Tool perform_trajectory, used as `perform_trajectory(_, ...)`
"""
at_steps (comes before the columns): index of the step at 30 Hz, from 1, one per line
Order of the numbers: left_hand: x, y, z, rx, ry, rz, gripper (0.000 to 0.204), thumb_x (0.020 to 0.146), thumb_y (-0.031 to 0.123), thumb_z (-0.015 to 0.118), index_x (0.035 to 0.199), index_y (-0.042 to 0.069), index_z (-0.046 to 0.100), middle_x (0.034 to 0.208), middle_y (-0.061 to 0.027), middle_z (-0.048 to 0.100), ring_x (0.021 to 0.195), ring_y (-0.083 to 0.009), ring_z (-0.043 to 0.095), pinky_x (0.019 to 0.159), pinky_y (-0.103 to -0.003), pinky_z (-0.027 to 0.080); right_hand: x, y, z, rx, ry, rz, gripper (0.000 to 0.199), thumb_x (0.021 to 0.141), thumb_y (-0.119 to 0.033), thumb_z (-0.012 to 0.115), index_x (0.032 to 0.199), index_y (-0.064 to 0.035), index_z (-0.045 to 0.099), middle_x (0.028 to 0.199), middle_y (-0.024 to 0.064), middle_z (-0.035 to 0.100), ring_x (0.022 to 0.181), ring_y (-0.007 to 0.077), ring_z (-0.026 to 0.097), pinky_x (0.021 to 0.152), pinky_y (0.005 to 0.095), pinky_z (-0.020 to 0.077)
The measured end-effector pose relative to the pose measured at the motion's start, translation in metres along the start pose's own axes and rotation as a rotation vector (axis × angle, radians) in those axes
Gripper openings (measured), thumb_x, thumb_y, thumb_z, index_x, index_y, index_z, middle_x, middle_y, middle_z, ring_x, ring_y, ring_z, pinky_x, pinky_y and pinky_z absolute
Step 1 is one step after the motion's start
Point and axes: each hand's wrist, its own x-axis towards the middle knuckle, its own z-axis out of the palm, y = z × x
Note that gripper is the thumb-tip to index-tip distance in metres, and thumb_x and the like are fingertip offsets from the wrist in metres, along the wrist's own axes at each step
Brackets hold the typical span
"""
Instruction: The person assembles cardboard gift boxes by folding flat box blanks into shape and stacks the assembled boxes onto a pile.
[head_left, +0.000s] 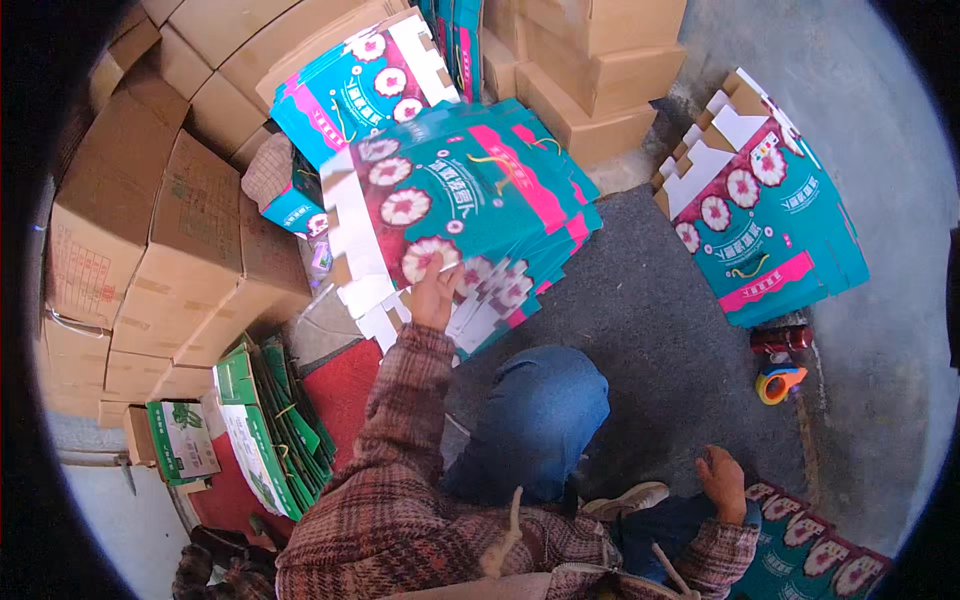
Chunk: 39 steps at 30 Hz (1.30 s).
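My left hand [433,296] grips the near edge of the top flattened carton [455,200], a teal sheet with a pink band, white flaps and round pictures of sliced fruit or vegetable. The carton lies on a fanned-out stack of the same kind, and its far left part is blurred. Over by my bent right leg, my right hand [722,485] holds nothing, its fingers loosely curved and apart. Another stack of matching flattened cartons [765,215] lies at the right, away from both hands.
Brown boxes [150,240] are piled at the left, with more boxes [590,90] at the back. Green flattened cartons [270,430] stand at lower left. An orange tape dispenser [780,383] lies beside a dark red roll [780,338]. More teal cartons [800,560] show at lower right.
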Motion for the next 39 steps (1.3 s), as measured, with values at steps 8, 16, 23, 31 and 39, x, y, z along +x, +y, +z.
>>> perform_trajectory(8,-0.106,0.018,0.125,0.833,-0.388,0.221,0.020,0.095,0.016,0.052,0.106,0.002,0.061,0.097,-0.0010,0.061,0.085,-0.0078,0.056,0.072,-0.023,0.047,-0.012,-0.001,-0.005,-0.021,0.122,-0.044,0.032,0.085,-0.019,0.060,0.110,0.0005,0.056,0.102,0.0207,0.061,0.092,0.0378,0.060,0.077,0.0445,0.0485)
perform_trajectory(16,-0.208,-0.054,0.219,1.016,-0.815,0.605,0.029,0.095,0.011,0.048,0.122,0.001,0.052,0.098,-0.0072,0.064,0.087,-0.0126,0.059,0.078,-0.028,0.047,-0.022,-0.009,-0.032,0.429,0.480,0.018,0.045,0.092,-0.031,0.053,0.124,0.0001,0.050,0.115,0.0201,0.058,0.102,0.0326,0.059,0.086,0.0395,0.0467)
perform_trajectory(23,-0.303,-0.147,0.147,0.938,-1.360,0.603,0.040,0.085,0.001,0.056,0.125,-0.001,0.051,0.129,-0.0160,0.051,0.119,-0.0294,0.050,0.098,-0.040,0.043,-0.039,0.025,-0.068,2.188,0.255,-0.274,0.064,0.094,-0.052,0.038,0.135,-0.0033,0.040,0.131,0.0180,0.047,0.116,0.0257,0.051,0.100,0.0433,0.0375)
perform_trajectory(31,-0.322,-0.172,0.109,0.844,-1.635,0.871,0.042,0.086,0.007,0.054,0.126,-0.002,0.049,0.130,-0.0180,0.046,0.121,-0.0297,0.047,0.102,-0.044,0.041,-0.090,0.099,-0.034,1.939,0.425,-0.298,0.058,0.093,-0.045,0.044,0.132,-0.0026,0.043,0.126,0.0156,0.051,0.112,0.0246,0.054,0.095,0.0410,0.0423)
perform_trajectory(39,-0.339,-0.176,0.095,0.921,-2.007,0.505,0.108,0.070,0.062,0.066,0.144,0.001,0.018,0.147,-0.0234,0.020,0.136,-0.0375,0.021,0.110,-0.052,0.018,-0.094,0.146,0.024,1.533,0.349,-0.109,0.052,0.091,-0.038,0.051,0.129,-0.0019,0.046,0.121,0.0133,0.055,0.108,0.0235,0.056,0.090,0.0388,0.0471)
